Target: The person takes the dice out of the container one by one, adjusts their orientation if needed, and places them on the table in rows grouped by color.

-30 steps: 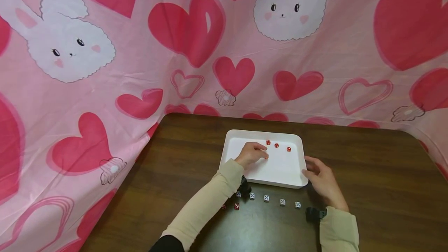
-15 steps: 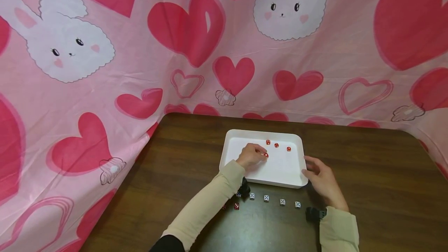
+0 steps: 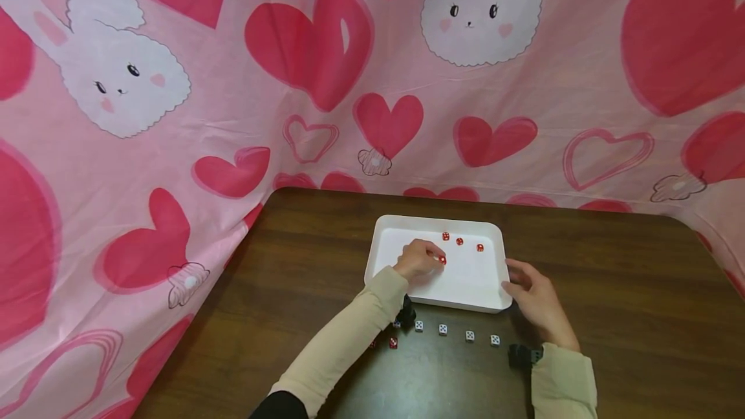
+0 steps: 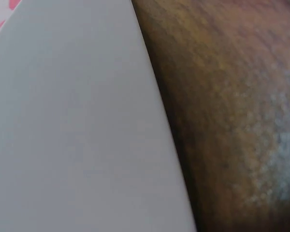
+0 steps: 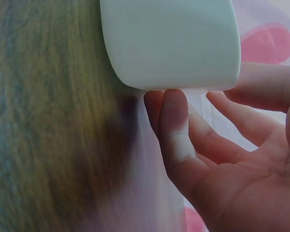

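Tray [image 3: 468, 286], white and rectangular, points its long axis nearly nine-to-three o'clock, loosely extended right hand [image 3: 540, 306] touching its three-o'clock end, left hand [image 3: 418, 258] pinching a red cubic die [image 3: 442, 260] at its centre.

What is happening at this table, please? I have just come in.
A person's left hand pinches a red die inside a white tray; whether it touches the bottom is unclear. The right hand touches the tray's right end. Three other red dice lie toward its far side. In front, white dice form a row on the wooden table, with more red dice nearer the person.
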